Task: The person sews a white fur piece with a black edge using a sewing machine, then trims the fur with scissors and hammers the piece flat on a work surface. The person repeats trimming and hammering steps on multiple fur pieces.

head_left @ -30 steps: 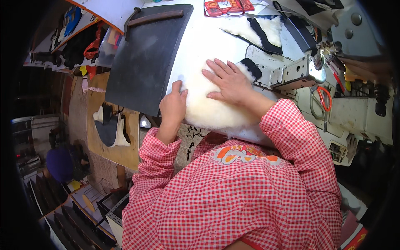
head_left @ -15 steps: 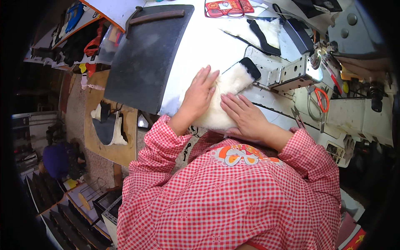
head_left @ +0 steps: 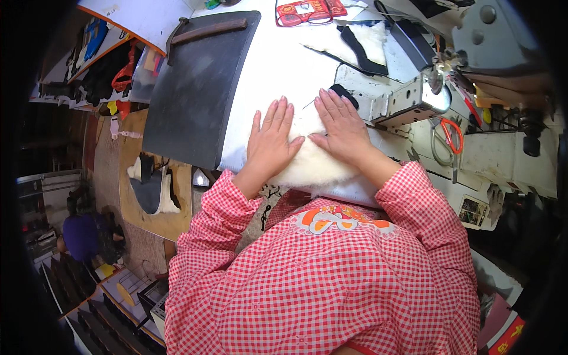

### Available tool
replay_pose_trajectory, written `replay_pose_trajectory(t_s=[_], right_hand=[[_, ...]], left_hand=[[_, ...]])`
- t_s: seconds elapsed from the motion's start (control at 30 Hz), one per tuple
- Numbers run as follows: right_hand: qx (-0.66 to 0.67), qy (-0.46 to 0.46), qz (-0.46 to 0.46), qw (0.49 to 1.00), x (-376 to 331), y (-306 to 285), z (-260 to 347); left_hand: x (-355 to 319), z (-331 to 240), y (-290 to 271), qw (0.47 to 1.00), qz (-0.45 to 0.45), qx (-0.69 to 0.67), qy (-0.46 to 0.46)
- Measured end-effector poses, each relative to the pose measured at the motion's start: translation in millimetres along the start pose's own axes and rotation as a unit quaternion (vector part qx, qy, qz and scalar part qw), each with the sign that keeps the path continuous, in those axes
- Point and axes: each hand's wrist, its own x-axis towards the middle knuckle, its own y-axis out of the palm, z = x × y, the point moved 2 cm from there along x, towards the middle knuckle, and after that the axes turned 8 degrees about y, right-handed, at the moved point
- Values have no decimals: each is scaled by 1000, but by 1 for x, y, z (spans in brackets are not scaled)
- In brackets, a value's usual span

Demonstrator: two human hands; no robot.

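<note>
A cream fleece piece (head_left: 313,164) lies on the white table in front of me, with a black band (head_left: 343,94) at its far right end. My left hand (head_left: 269,141) rests flat on its left side, fingers stretched out and apart. Flat on the far right part lies my right hand (head_left: 344,129), its fingers extended and partly covering the band. The two thumbs point toward each other over the fleece. Neither hand grips anything.
Right of the fleece stands a sewing machine (head_left: 408,102), with orange-handled scissors (head_left: 452,136) beyond it. A dark board (head_left: 198,97) bearing a hammer (head_left: 210,31) lies left. Another fleece piece (head_left: 376,41) is at the back. A person (head_left: 83,234) is at far left.
My right hand has slid up and left over the fleece toward the black band. My left hand has shifted slightly left, its fingers now more spread. The whole view has shifted a little.
</note>
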Motion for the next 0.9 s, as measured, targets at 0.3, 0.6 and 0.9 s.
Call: replay_pose_trajectory(t_s=[0.3,0.6,0.9], right_hand=[[59,-1,-45,997,-61,-40,-3],[-5,205,-174,963,-200,-68,-85],[14,257,-122,959,-185,-54,-103]], left_hand=[[10,1,-12,959,-232,-162,-29],[-19,67,-80,868,-448,-52,-209],[15,-8,-47,974,-183,-126,-35]])
